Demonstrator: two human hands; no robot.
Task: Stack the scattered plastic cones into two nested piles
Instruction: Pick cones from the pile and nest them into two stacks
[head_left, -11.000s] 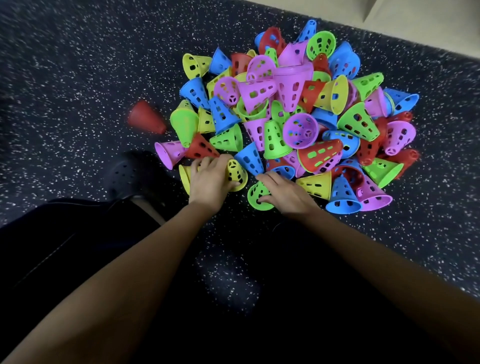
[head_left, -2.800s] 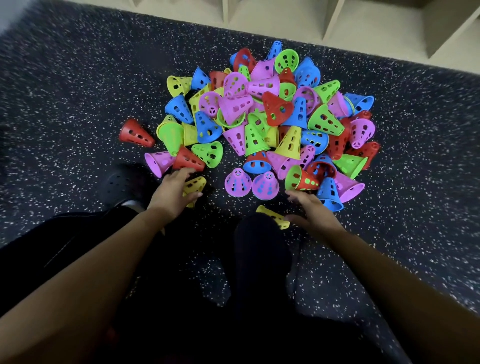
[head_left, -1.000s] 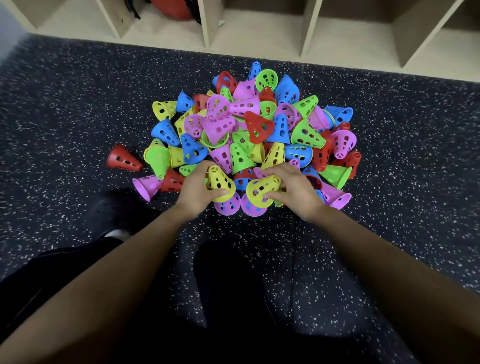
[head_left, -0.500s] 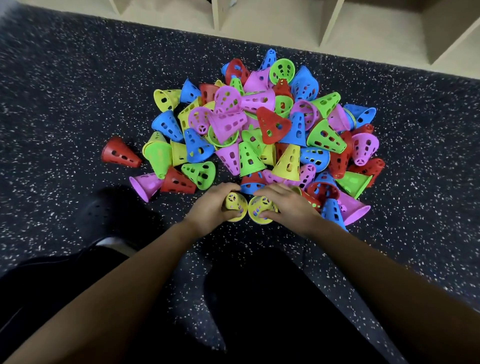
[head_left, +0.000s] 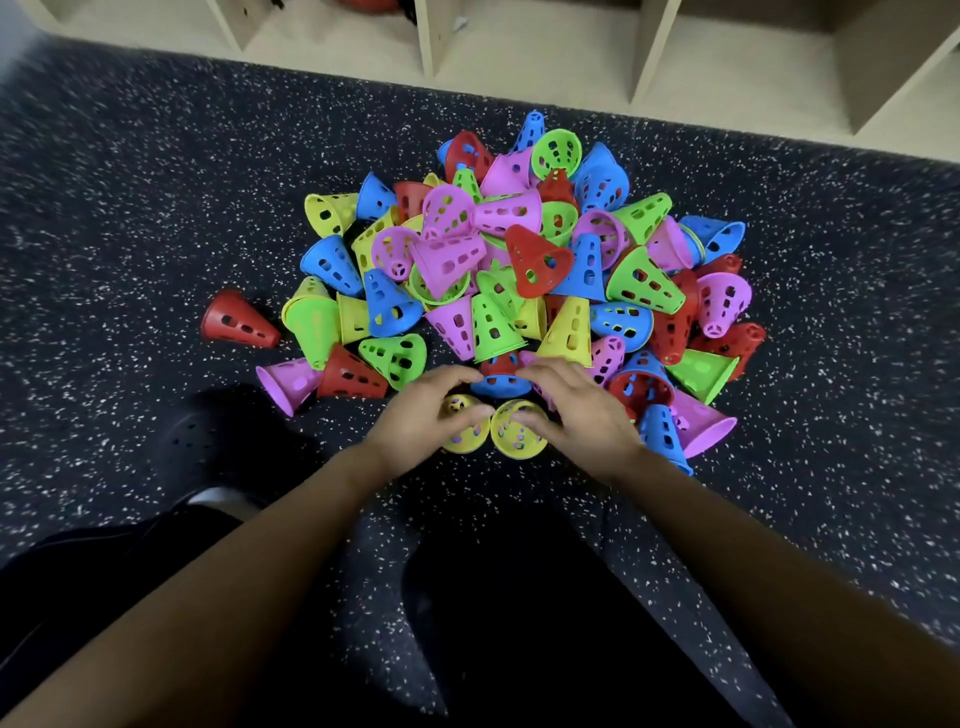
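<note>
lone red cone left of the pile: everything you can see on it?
The red cone is glossy moulded plastic, tapered, with rows of small oblong holes in its wall. It lies on its side on the speckled dark floor, narrow closed end toward the upper left, wide end toward the pile. It sits apart from the other cones; neither hand touches it.

Light is even and soft, from overhead, and bright enough that the cones beyond the hands show saturated colour without glare. The speckled floor stays dark. A deep shadow pools below the hands, between the forearms, swallowing detail there. The wide lens bends the shelf edge far above the hands into a curve. The corners smear slightly; the centre is sharp.
</note>
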